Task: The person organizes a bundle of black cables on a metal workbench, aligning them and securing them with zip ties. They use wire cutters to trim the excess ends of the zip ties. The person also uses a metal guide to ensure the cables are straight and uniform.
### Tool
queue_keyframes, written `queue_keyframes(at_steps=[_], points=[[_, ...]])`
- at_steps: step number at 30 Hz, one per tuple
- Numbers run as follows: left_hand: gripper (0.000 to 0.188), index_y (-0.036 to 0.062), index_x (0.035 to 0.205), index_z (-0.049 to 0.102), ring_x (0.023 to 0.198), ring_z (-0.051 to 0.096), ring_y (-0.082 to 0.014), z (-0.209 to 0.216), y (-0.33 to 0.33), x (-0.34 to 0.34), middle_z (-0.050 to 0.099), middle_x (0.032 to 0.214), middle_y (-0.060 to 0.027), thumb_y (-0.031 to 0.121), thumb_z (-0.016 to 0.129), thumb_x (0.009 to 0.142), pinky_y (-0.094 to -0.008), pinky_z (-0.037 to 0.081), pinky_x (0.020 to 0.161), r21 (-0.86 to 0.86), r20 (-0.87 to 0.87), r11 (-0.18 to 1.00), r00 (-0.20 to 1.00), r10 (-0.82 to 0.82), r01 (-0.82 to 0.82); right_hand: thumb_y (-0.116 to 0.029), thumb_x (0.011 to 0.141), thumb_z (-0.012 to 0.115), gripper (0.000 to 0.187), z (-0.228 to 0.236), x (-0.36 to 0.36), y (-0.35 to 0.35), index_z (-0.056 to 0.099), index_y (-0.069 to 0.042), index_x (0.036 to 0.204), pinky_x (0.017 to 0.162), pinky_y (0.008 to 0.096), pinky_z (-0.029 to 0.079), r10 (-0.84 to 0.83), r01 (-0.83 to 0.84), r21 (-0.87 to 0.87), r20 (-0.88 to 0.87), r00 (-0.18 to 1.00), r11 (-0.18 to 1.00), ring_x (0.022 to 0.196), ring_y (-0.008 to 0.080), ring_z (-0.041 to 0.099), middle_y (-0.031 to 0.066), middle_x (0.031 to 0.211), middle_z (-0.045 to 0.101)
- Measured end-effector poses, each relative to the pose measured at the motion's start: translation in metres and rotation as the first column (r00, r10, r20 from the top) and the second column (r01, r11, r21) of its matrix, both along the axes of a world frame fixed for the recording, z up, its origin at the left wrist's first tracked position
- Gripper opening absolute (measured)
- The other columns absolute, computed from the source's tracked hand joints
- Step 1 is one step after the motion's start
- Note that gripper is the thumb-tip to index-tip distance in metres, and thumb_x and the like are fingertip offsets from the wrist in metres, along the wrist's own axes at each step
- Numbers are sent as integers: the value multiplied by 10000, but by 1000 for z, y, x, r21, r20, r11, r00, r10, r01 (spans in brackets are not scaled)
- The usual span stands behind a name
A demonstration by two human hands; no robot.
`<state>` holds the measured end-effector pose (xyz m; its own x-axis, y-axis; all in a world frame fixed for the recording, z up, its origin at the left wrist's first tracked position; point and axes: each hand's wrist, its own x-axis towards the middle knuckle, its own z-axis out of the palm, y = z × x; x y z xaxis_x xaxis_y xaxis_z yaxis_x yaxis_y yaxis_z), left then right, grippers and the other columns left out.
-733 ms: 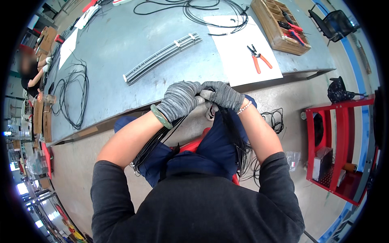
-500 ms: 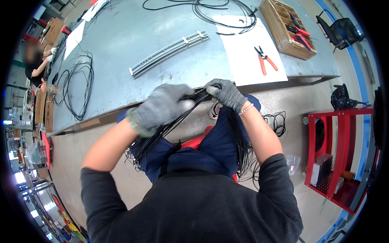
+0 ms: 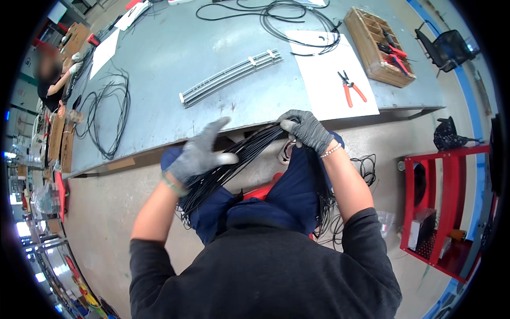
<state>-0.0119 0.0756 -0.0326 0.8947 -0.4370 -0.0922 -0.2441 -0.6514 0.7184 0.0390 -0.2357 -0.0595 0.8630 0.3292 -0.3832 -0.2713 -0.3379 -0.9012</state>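
Note:
A thick bundle of thin black cables (image 3: 249,148) lies across my thighs, its ends hanging down on both sides. My right hand (image 3: 307,130), in a grey knit glove, is closed round the bundle near the table's front edge. The gloved left hand (image 3: 199,154) has its fingers spread, thumb apart, beside the left stretch of the cables. Nothing is gripped in it, though its palm may touch the strands. More black cable hangs below my right hand over the right thigh.
On the grey-blue table (image 3: 154,69) lie slotted grey strips (image 3: 231,78), orange-handled wire strippers (image 3: 350,89) on white paper, coiled black cables (image 3: 127,114) and a wooden tool box (image 3: 377,50). A red shelf cart (image 3: 443,207) stands right. At far left a gloved co-worker (image 3: 56,80) handles cables.
My left hand has drawn back left and down along the cables, its fingers now spread. The right hand keeps its hold. The whole view has shifted slightly.

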Motion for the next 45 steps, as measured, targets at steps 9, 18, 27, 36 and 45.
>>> queue_keyframes(at_steps=[9, 18, 27, 36, 45], points=[[449, 23, 1193, 538, 937, 648, -340, -46, -8, -23, 658, 978, -203, 264, 668, 838, -387, 510, 800, 146, -418, 975, 904, -91, 166, -244, 874, 676, 255, -31, -6, -7, 699, -37, 1020, 608, 248, 502, -71, 68, -70, -55, 996, 995, 650, 76, 610, 43, 785, 683], [514, 105, 1315, 518, 776, 642, -356, 16, 43, 19, 638, 837, -221, 255, 617, 834, -418, 508, 719, 307, -311, 885, 916, -254, 350, -320, 895, 634, 331, -52, 21, 23, 658, -38, 1067, 431, 231, 437, 37, 16, 229, -224, 974, 973, 447, 90, 522, 34, 641, 599], [408, 11, 1122, 586, 858, 640, -381, 25, 47, 205, 656, 907, -225, 221, 691, 788, -425, 506, 766, 625, -134, 764, 986, -96, 159, -280, 898, 650, 328, -21, 159, 38, 640, 4, 1063, 416, 231, 473, -219, 223, 199, -39, 975, 954, 575, 101, 586, 70, 848, 639], [784, 73, 1367, 448, 1244, 486, -315, 2, -40, 255, 488, 1363, -184, 349, 792, 719, -389, 418, 1018, 689, -42, 722, 998, -49, 64, -313, 901, 649, 334, -35, 205, 7, 654, -18, 1058, 455, 240, 478, -281, 282, -3, -93, 955, 959, 526, 96, 567, 37, 633, 600], [881, 41, 1409, 384, 1197, 542, -323, -51, -103, 313, 571, 1255, -191, 357, 804, 702, -387, 433, 1020, 381, -250, 868, 939, -236, 319, -299, 915, 639, 317, -37, 213, 10, 654, -19, 1062, 459, 252, 497, -280, 279, -26, -120, 953, 960, 502, 106, 572, 46, 625, 597]])
